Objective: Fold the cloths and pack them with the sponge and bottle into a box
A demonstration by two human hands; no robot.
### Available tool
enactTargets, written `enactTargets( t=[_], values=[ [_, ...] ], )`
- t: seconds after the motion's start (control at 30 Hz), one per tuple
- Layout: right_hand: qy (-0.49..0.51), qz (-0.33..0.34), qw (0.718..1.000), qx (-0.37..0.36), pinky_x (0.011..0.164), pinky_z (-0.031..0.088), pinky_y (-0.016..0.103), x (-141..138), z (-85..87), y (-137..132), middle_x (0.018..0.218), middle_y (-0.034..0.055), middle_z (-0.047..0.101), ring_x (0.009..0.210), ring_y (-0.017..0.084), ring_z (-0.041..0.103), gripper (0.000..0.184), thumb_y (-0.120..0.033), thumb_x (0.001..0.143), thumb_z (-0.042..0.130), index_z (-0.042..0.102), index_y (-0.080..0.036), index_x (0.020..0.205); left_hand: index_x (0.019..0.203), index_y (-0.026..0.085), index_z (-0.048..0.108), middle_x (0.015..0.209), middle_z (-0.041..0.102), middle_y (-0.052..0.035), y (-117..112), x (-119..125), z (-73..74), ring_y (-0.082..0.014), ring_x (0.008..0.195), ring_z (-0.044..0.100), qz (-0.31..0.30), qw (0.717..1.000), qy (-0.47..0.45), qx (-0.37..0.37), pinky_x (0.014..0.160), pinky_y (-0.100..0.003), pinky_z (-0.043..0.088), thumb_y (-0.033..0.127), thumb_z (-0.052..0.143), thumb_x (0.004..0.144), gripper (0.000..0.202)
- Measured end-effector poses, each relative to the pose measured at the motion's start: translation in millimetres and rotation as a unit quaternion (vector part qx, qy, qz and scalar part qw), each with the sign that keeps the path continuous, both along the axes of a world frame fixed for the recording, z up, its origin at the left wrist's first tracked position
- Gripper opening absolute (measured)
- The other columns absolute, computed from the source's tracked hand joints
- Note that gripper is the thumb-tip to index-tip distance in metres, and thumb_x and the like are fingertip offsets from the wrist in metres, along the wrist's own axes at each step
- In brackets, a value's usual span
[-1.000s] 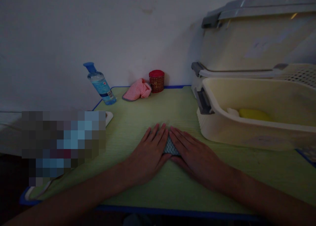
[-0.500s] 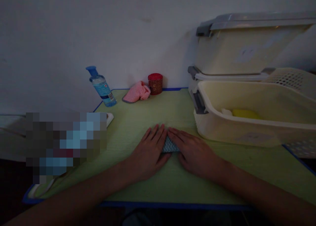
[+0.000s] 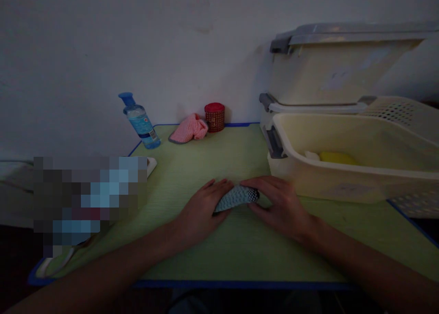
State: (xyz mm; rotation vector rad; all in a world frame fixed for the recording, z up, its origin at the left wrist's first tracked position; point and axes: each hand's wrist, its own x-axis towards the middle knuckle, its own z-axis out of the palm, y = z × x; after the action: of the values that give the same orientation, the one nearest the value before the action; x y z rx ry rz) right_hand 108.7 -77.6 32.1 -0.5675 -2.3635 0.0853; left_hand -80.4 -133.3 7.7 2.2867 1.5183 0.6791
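A folded blue textured cloth (image 3: 236, 197) with a black-and-white checked end lies low over the table, between my two hands. My left hand (image 3: 204, 206) is wrapped over its left end, thumb at the near side and fingers at the far side. At the right end, my right hand (image 3: 279, 204) holds the cloth between thumb and fingers, with the checked end showing in the gap. The cloth bulges upward in the middle. My palms hide part of it.
The green table (image 3: 206, 254) has a blue edge. A cream bin (image 3: 343, 186) with yellow and white things inside stands right, before a lidded bin (image 3: 329, 76). At the back are a blue bottle (image 3: 142, 126), a pink cloth (image 3: 190, 129) and a red-lidded tin (image 3: 215, 118). Pixels blur the left side.
My right hand has shifted right and its fingers have curled around the cloth's end. More of the cloth shows, now arched, with its checked end visible. My left hand has moved slightly left.
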Motion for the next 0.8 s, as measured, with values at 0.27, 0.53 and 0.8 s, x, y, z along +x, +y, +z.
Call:
enactTargets(
  t=[0.27, 0.53, 0.8],
  values=[
    [0.208, 0.09, 0.97, -0.091, 0.08, 0.05, 0.031, -1, 3.0, -4, 0.084, 0.0005, 0.067, 0.076, 0.013, 0.063, 0.031, -0.013, 0.07, 0.064, 0.058, -0.023, 0.099, 0.094, 0.013, 0.066, 0.086, 0.07, -0.0034, -6, 6, 21.1, -0.0174, 0.076, 0.063, 0.015, 0.965, -0.229, -0.125, 0.068, -0.027, 0.048, 0.017, 0.048, 0.079, 0.024],
    [0.21, 0.217, 0.748, -0.591, 0.084, 0.05, 0.03, -14, 11.5, -15, 0.099, 0.004, 0.066, 0.094, 0.016, 0.062, 0.035, -0.032, 0.07, 0.068, 0.058, -0.019, 0.102, 0.08, 0.013, 0.067, 0.075, 0.067, -0.0025, -19, 24, 30.5, -0.0161, 0.071, 0.061, 0.04, 0.812, -0.484, -0.323, 0.068, -0.026, 0.047, 0.03, 0.07, 0.064, 0.024],
    [0.163, 0.172, 0.637, -0.733, 0.076, 0.054, 0.032, -20, 2.3, -20, 0.114, 0.0091, 0.063, 0.096, 0.019, 0.063, 0.035, -0.031, 0.082, 0.05, 0.056, -0.017, 0.113, 0.101, 0.014, 0.061, 0.089, 0.069, -0.0085, -23, 32, 23.0, -0.0195, 0.081, 0.067, 0.023, 0.609, -0.63, -0.482, 0.08, -0.033, 0.048, 0.023, 0.08, 0.057, 0.049]
  ],
)
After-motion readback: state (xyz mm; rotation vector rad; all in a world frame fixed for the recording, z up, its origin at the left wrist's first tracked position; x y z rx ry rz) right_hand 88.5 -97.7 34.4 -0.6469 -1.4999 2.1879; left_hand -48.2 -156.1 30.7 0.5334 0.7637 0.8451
